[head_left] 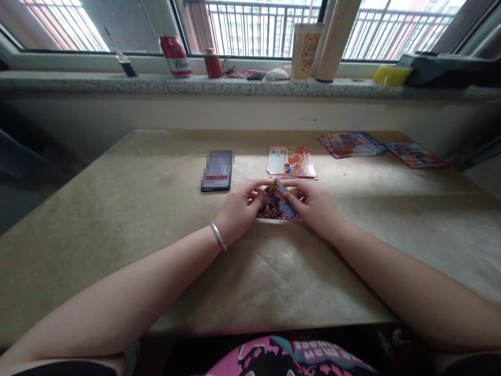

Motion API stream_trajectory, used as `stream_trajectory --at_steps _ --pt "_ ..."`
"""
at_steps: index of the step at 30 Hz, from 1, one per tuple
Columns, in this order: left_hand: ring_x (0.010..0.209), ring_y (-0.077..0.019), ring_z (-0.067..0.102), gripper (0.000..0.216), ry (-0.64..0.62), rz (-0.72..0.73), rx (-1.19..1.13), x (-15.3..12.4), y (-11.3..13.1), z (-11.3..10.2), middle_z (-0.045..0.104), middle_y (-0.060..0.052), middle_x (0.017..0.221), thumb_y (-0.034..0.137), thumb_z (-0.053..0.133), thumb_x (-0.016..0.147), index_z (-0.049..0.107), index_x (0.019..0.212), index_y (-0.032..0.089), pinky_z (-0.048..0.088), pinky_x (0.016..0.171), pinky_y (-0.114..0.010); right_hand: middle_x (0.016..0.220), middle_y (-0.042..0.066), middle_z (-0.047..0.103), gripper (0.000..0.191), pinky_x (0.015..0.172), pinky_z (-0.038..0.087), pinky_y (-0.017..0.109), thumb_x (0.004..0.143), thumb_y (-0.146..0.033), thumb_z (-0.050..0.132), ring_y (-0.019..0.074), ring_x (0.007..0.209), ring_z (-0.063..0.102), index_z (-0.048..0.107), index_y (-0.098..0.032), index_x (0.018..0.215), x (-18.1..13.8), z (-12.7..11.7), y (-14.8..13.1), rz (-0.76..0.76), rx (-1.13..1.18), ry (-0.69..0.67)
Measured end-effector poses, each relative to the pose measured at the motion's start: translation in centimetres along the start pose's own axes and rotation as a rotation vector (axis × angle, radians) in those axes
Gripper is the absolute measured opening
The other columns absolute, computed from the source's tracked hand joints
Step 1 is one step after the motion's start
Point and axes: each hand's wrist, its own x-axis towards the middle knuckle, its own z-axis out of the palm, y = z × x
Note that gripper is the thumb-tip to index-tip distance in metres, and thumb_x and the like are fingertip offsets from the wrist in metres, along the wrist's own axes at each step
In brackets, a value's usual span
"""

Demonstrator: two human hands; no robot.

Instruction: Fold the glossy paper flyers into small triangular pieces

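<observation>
A colourful printed paper card [277, 203] lies low over the table in front of me, its far end drawn to a point like a folded corner. My left hand [247, 202] pinches its left edge between thumb and fingers. On the other side, my right hand [311, 201] grips the right edge the same way, thumb on top. Just beyond my fingers rests a stack of red and white printed cards [291, 162]. To the left of that stack lies a phone [217, 170], its screen blurred out.
Two more piles of printed cards, a nearer-middle pile [354, 144] and a far-right pile [417, 155], lie on the beige table [97, 235]. On the window sill [148, 84] stand a red can [176, 56], a red bottle [212, 63], a patterned cup [305, 52] and a yellow object [391, 75].
</observation>
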Motion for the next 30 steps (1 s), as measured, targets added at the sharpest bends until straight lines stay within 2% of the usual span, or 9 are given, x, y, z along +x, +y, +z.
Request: stream_trajectory --at_steps 5,9,14,17,24,30 --pt "0.076 -0.0101 0.060 0.027 -0.058 -0.004 0.012 -0.34 0.27 0.31 0.062 -0.004 0.093 0.015 0.053 0.087 0.066 0.110 0.020 0.053 0.069 -0.021 0.082 0.003 0.074 0.027 0.065 0.052 0.033 0.087 -0.040 0.059 0.0174 0.071 0.067 0.065 -0.026 0.110 -0.08 0.37 0.36 0.025 0.165 0.023" --pt "0.075 -0.0096 0.060 0.027 -0.057 -0.002 0.011 -0.42 0.33 0.49 0.064 -0.004 0.095 0.013 0.053 0.085 0.066 0.108 0.020 0.054 0.069 -0.021 0.074 0.002 0.073 0.025 0.061 0.051 0.031 0.085 -0.042 0.062 0.0154 0.064 0.065 0.065 -0.023 0.101 0.09 0.58 0.41 0.060 0.259 0.009" --pt "0.072 -0.0085 0.062 0.028 -0.076 -0.058 -0.093 -0.52 0.61 0.74 0.067 -0.003 0.095 0.012 0.052 0.084 0.064 0.109 0.018 0.053 0.066 -0.019 0.069 0.001 0.071 0.023 0.057 0.047 0.028 0.082 -0.040 0.064 0.0137 0.060 0.062 0.064 -0.020 0.094 0.15 0.64 0.05 0.085 0.310 0.012" --pt "0.069 -0.0082 0.061 0.024 -0.085 -0.092 -0.147 -0.57 0.74 0.79 0.068 -0.003 0.090 0.016 0.055 0.085 0.063 0.107 0.018 0.051 0.061 -0.017 0.069 0.001 0.070 0.024 0.057 0.047 0.028 0.082 -0.041 0.064 0.0134 0.060 0.062 0.063 -0.020 0.094 0.08 0.73 0.09 0.075 0.347 -0.011" --pt "0.063 -0.0075 0.058 0.017 -0.040 -0.115 -0.194 -0.52 0.81 0.82 0.065 0.000 0.077 0.021 0.061 0.082 0.066 0.099 0.018 0.047 0.054 -0.015 0.068 0.000 0.069 0.025 0.055 0.045 0.026 0.083 -0.042 0.062 0.0125 0.059 0.060 0.062 -0.021 0.095 -0.04 0.93 0.29 0.049 0.354 -0.035" --pt "0.062 -0.0077 0.057 0.016 -0.038 -0.116 -0.181 -0.59 0.94 0.99 0.064 0.000 0.074 0.020 0.062 0.081 0.066 0.096 0.017 0.046 0.053 -0.016 0.072 0.001 0.068 0.022 0.057 0.044 0.026 0.083 -0.040 0.063 0.0125 0.062 0.059 0.064 -0.021 0.093 0.03 0.91 0.02 0.014 0.269 0.025"
